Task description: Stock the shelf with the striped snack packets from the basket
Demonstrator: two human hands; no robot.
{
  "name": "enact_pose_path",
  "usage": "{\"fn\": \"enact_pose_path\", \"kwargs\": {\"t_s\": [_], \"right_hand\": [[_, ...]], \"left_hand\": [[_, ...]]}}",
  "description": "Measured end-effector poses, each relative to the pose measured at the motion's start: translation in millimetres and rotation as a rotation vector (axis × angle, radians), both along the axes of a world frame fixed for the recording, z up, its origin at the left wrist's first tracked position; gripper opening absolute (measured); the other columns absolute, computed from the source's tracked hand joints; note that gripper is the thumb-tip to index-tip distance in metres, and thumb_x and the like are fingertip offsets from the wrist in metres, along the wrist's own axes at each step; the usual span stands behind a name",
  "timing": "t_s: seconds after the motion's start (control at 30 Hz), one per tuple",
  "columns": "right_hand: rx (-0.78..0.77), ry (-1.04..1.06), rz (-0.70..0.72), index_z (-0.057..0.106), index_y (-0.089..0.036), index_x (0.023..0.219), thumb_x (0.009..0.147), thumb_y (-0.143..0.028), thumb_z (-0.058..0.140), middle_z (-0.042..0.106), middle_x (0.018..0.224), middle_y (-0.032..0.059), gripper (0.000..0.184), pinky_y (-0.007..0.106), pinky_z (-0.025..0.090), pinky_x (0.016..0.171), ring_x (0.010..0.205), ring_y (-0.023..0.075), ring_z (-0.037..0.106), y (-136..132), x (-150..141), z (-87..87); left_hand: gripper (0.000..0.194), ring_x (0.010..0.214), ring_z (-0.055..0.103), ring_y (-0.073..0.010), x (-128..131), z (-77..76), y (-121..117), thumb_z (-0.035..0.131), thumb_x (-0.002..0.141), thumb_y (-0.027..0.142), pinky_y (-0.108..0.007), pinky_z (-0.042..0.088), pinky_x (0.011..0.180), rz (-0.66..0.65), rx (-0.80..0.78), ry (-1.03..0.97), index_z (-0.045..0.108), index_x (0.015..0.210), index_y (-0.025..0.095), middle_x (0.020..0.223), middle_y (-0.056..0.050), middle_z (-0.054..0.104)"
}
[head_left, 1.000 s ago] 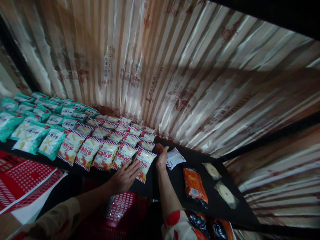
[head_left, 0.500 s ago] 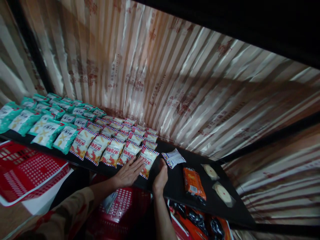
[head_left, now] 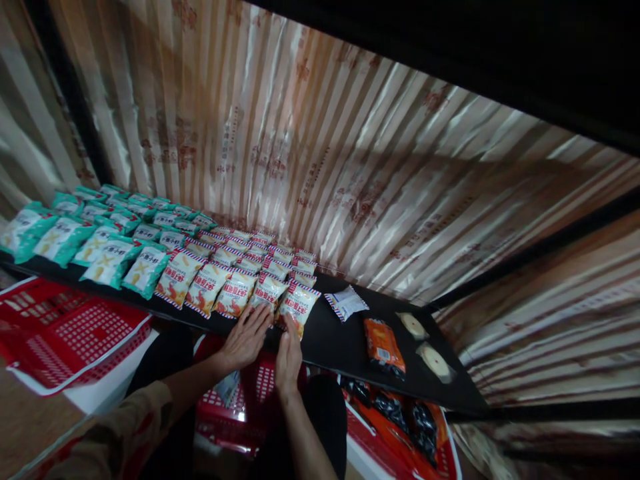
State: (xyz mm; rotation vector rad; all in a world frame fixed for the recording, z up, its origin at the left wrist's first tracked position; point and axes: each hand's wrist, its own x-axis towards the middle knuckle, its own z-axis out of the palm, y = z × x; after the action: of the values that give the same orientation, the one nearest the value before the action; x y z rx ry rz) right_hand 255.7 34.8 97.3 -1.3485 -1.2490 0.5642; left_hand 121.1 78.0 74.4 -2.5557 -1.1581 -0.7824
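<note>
Rows of white snack bags with striped edges and red lettering stand on a black shelf point(head_left: 325, 347). My left hand point(head_left: 246, 337) rests with fingers stretched out against the lower part of a front-row snack bag point(head_left: 268, 291). Beside it, my right hand point(head_left: 289, 353) touches the bottom of the rightmost front snack bag point(head_left: 299, 303), its fingers extended upward. Neither hand is wrapped round a bag. To the right, one striped snack bag point(head_left: 346, 303) lies flat, its back face up.
Green-and-white snack bags point(head_left: 110, 260) fill the shelf's left end. An orange packet point(head_left: 384, 347) and two round pale wrapped items point(head_left: 434, 362) lie at the right. Red baskets point(head_left: 85, 333) stand below. A striped foil-like curtain point(head_left: 280, 133) hangs behind.
My right hand has moved left, from beside the rightmost front bag to its lower edge. My left hand has shifted left onto the neighbouring bag. The view has tilted slightly.
</note>
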Motion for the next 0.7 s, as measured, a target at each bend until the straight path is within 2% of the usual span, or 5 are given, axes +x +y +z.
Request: {"fn": "enact_pose_path", "kwargs": {"t_s": [0.2, 0.33, 0.5, 0.7], "right_hand": [[-0.055, 0.047, 0.101, 0.057, -0.02, 0.122, 0.085, -0.053, 0.041, 0.048, 0.135, 0.0062, 0.052, 0.042, 0.021, 0.112, 0.129, 0.0216, 0.038, 14, -18, 3.9], [-0.093, 0.031, 0.101, 0.055, -0.021, 0.124, 0.086, -0.055, 0.037, 0.042, 0.14, 0.0048, 0.054, 0.041, 0.019, 0.113, 0.132, 0.0201, 0.033, 23, -21, 1.9], [-0.108, 0.039, 0.103, 0.057, -0.019, 0.122, 0.085, -0.057, 0.038, 0.045, 0.138, 0.0067, 0.056, 0.039, 0.02, 0.112, 0.131, 0.0205, 0.036, 32, -24, 3.6], [-0.119, -0.144, 0.099, 0.053, -0.013, 0.125, 0.091, -0.051, 0.024, 0.044, 0.138, 0.0117, 0.058, 0.042, 0.024, 0.111, 0.13, 0.0201, 0.037, 35, -25, 9.4]], "left_hand": [[0.049, 0.137, 0.021, -0.0233, -4, -0.7, 4, 0.039, 0.086, 0.02, -0.045, 0.009, 0.111, -0.028, 0.001, -0.012, 0.039, 0.134, 0.01, 0.145, -0.011, 0.034], [0.051, 0.137, 0.02, -0.0238, -6, -1.6, 3, 0.04, 0.086, 0.022, -0.045, 0.009, 0.111, -0.042, -0.026, -0.014, 0.037, 0.136, 0.009, 0.146, -0.012, 0.031], [0.054, 0.138, 0.016, -0.0248, -4, -7.1, 7, 0.043, 0.086, 0.025, -0.045, 0.007, 0.112, -0.049, -0.067, -0.032, 0.035, 0.137, 0.009, 0.146, -0.012, 0.031], [0.053, 0.138, 0.016, -0.0244, -1, -6.4, 8, 0.041, 0.087, 0.026, -0.045, 0.008, 0.113, -0.038, -0.083, -0.036, 0.035, 0.138, 0.011, 0.146, -0.012, 0.032]]}}
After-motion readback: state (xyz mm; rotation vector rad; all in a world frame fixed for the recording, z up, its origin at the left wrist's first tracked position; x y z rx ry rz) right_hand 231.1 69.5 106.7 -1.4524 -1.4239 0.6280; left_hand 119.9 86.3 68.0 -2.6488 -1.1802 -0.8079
